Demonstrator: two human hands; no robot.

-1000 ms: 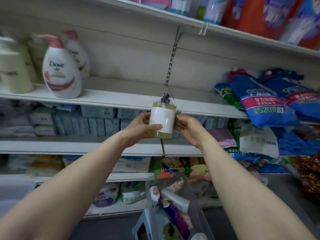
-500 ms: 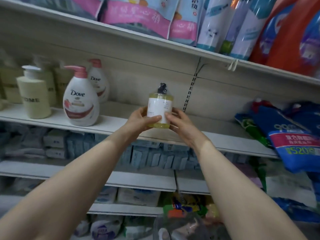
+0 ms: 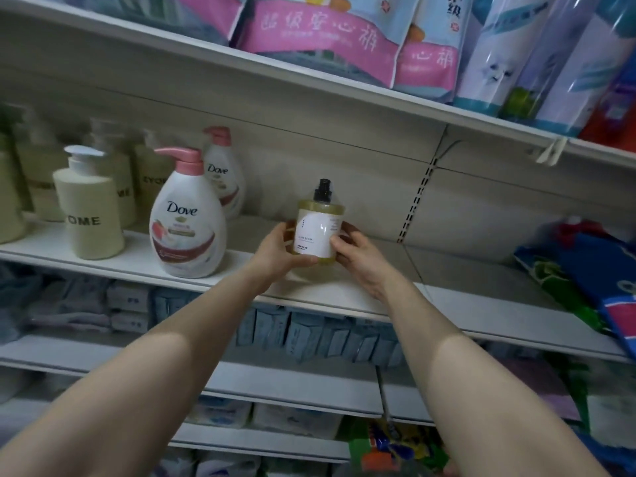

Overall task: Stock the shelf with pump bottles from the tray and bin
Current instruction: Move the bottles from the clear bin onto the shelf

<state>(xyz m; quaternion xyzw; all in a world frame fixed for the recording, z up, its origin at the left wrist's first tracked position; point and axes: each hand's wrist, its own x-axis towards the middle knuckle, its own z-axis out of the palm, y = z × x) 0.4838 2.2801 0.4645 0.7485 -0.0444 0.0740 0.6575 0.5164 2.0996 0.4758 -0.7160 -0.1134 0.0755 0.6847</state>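
I hold the yellow pump bottle (image 3: 319, 232) between both my hands, the left hand (image 3: 279, 251) curled around its left side and the right hand (image 3: 356, 256) around its right side. The bottle stands upright with the black pump on top, above the front part of the shelf (image 3: 344, 297); I cannot tell if its bottom touches the board. The free place lies straight ahead, right of the Dove bottle (image 3: 187, 228), so I judge I must only push it forward and let go.

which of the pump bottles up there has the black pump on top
The yellow bottle gripped by the left hand and right hand; the Dove bottles have pink pumps.
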